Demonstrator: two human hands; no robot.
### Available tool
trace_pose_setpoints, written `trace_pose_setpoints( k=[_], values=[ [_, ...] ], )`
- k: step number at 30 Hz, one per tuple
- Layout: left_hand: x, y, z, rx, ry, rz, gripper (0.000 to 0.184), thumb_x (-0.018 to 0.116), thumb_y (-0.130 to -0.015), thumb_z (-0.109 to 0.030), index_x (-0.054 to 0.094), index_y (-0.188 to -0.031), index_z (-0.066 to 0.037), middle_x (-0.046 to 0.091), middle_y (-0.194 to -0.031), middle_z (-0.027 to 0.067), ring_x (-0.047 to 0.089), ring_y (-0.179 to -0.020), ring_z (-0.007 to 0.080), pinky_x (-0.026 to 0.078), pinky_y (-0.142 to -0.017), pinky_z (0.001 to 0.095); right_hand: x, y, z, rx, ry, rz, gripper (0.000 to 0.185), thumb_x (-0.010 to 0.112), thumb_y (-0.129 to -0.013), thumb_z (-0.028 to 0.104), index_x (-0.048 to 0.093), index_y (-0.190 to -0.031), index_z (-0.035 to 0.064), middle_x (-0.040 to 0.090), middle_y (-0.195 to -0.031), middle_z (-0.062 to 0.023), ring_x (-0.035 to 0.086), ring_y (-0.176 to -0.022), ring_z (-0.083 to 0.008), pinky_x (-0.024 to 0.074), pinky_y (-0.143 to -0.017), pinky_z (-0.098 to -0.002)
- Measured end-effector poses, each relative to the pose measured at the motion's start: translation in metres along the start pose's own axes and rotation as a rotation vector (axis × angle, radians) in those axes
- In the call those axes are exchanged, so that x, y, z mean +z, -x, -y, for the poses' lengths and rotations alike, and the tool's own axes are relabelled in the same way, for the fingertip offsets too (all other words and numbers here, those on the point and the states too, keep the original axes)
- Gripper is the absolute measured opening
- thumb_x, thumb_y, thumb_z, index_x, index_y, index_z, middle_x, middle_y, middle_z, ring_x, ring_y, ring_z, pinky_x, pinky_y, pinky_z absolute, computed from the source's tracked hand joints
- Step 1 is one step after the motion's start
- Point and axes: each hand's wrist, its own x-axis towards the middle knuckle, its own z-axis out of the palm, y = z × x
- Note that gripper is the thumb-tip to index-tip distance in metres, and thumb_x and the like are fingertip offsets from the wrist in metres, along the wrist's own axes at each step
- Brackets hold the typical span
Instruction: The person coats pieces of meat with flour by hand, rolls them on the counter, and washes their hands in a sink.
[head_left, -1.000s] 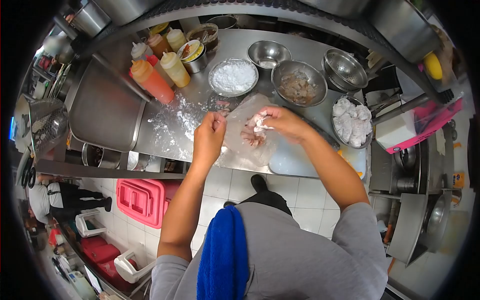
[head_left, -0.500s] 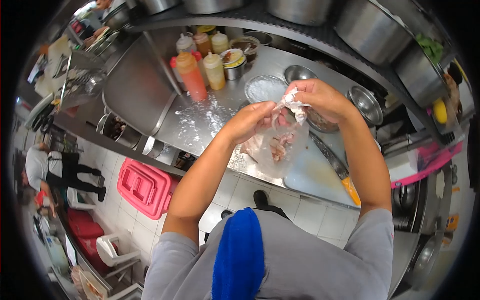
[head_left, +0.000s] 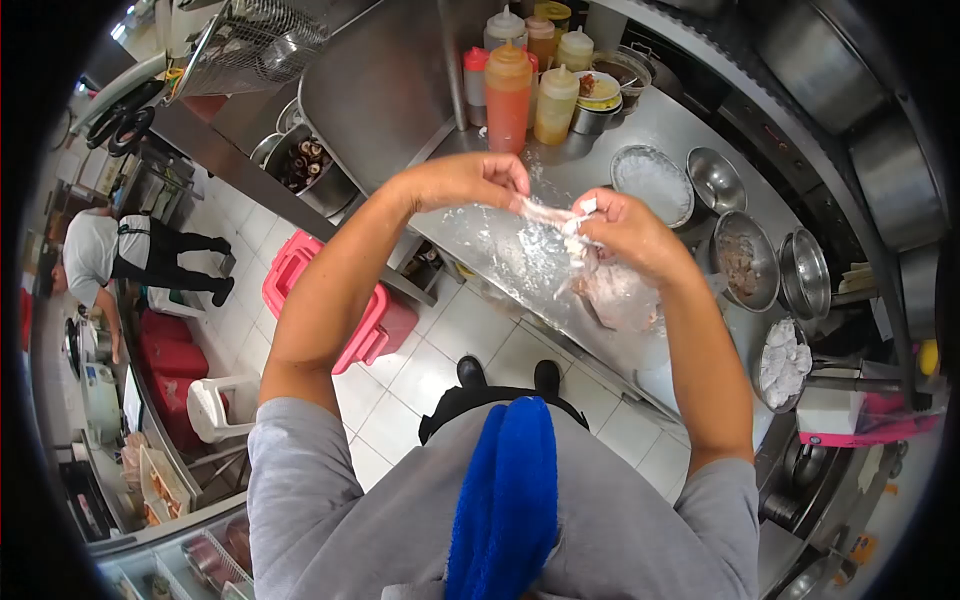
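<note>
stretching a pale, powder-dusted strip (head_left: 545, 212) above the steel counter (head_left: 478, 238), i pinch its ends between my left fingertips (head_left: 522, 187) and right fingertips (head_left: 590, 206). dusted open steel reaches the front edge. beyond, one bowl (head_left: 687, 205) holds white powder (head_left: 650, 180); another (head_left: 767, 278), pale pieces (head_left: 739, 262).

Single head-worn view, wide and dark-rimmed, facing forward and down, grey shirt (head_left: 640, 490) close, steel counter (head_left: 573, 165) beyond
</note>
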Motion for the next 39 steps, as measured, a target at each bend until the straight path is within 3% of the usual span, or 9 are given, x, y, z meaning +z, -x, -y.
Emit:
trace_pose_setpoints(
  k=[5, 8, 10, 13, 21, 26, 33, 37, 39],
  values=[
    [0.014, -0.008, 0.048, 0.093, 0.239, 0.090, 0.027, 0.060, -0.089, -0.018, 0.057, -0.112, -0.004, 0.060, -0.107, 0.0043, 0.053, -0.106, 0.0127, 0.037, -0.097, 0.0292, 0.019, -0.033, -0.027, 0.035, 0.395, -0.062, 0.031, 0.065, -0.074, 0.025, 0.062, -0.093, 0.0013, 0.064, -0.076, -0.0099, 0.059, -0.070, -0.0157, 0.0462, -0.064, -0.0300],
    [0.027, -0.028, 0.093, 0.102, 0.341, 0.123, 0.025, 0.059, -0.089, -0.015, 0.057, -0.111, -0.004, 0.061, -0.104, 0.0021, 0.054, -0.100, 0.0112, 0.040, -0.093, 0.0269, 0.015, -0.042, -0.033, 0.114, 0.550, -0.027, 0.030, 0.067, -0.076, 0.027, 0.061, -0.090, 0.0011, 0.061, -0.075, -0.0082, 0.057, -0.070, -0.0150, 0.0452, -0.064, -0.0306],
    [0.036, -0.031, 0.105, 0.114, 0.409, 0.146, 0.025, 0.059, -0.089, -0.015, 0.057, -0.112, -0.005, 0.061, -0.103, 0.0013, 0.055, -0.098, 0.0105, 0.041, -0.091, 0.0261, 0.021, -0.038, -0.033, 0.162, 0.744, -0.076, 0.035, 0.068, -0.071, 0.032, 0.063, -0.091, 0.0033, 0.065, -0.081, -0.0171, 0.063, -0.075, -0.0281, 0.0477, -0.068, -0.0366],
    [0.058, -0.022, 0.117, 0.058, 0.277, 0.153, 0.020, 0.060, -0.088, -0.014, 0.058, -0.107, -0.007, 0.059, -0.097, -0.0012, 0.054, -0.092, 0.0085, 0.042, -0.084, 0.0249, 0.031, -0.028, -0.052, 0.147, 0.671, 0.012, 0.036, 0.068, -0.072, 0.034, 0.063, -0.092, 0.0043, 0.065, -0.086, -0.0191, 0.064, -0.080, -0.0326, 0.0479, -0.072, -0.0401],
    [0.070, -0.003, 0.124, -0.048, 0.189, -0.012, 0.011, 0.061, -0.087, -0.010, 0.058, -0.095, -0.005, 0.057, -0.090, -0.0030, 0.050, -0.083, 0.0050, 0.043, -0.075, 0.0231, 0.043, -0.019, -0.075, 0.106, 0.676, 0.022, 0.036, 0.067, -0.074, 0.034, 0.062, -0.095, 0.0048, 0.066, -0.088, -0.0166, 0.064, -0.082, -0.0323, 0.0482, -0.072, -0.0383],
    [0.061, 0.004, 0.112, -0.080, 0.165, -0.046, 0.014, 0.064, -0.087, -0.016, 0.064, -0.084, -0.002, 0.056, -0.080, 0.0022, 0.054, -0.074, 0.0102, 0.044, -0.070, 0.0246, 0.030, -0.018, -0.071, 0.095, 0.606, -0.019, 0.034, 0.064, -0.075, 0.031, 0.062, -0.094, 0.0027, 0.065, -0.085, -0.0182, 0.064, -0.080, -0.0312, 0.0483, -0.071, -0.0378],
    [0.021, 0.007, 0.122, -0.075, 0.240, -0.086, 0.015, 0.065, -0.085, -0.014, 0.061, -0.094, -0.003, 0.060, -0.087, -0.0017, 0.053, -0.080, 0.0077, 0.043, -0.075, 0.0232, 0.038, -0.019, -0.079, 0.240, 0.452, -0.062, 0.031, 0.062, -0.077, 0.027, 0.060, -0.094, 0.0015, 0.065, -0.081, -0.0172, 0.064, -0.072, -0.0261, 0.0480, -0.066, -0.0354],
    [-0.027, -0.002, 0.116, -0.252, 0.004, 0.014, 0.012, 0.064, -0.084, -0.011, 0.060, -0.091, -0.003, 0.063, -0.087, 0.0004, 0.057, -0.080, 0.0083, 0.046, -0.074, 0.0231, 0.047, -0.027, -0.136, 0.118, 0.503, -0.138, 0.030, 0.062, -0.079, 0.027, 0.059, -0.095, 0.0016, 0.064, -0.080, -0.0160, 0.063, -0.069, -0.0222, 0.0477, -0.064, -0.0340],
    [-0.044, -0.009, 0.109, -0.281, -0.076, -0.019, 0.012, 0.063, -0.084, -0.012, 0.060, -0.092, -0.004, 0.064, -0.088, 0.0024, 0.059, -0.082, 0.0096, 0.048, -0.072, 0.0246, 0.054, -0.035, -0.158, 0.201, 0.276, -0.159, 0.028, 0.062, -0.080, 0.024, 0.059, -0.096, 0.0015, 0.063, -0.078, -0.0128, 0.060, -0.067, -0.0172, 0.0469, -0.061, -0.0322]
  ],
)
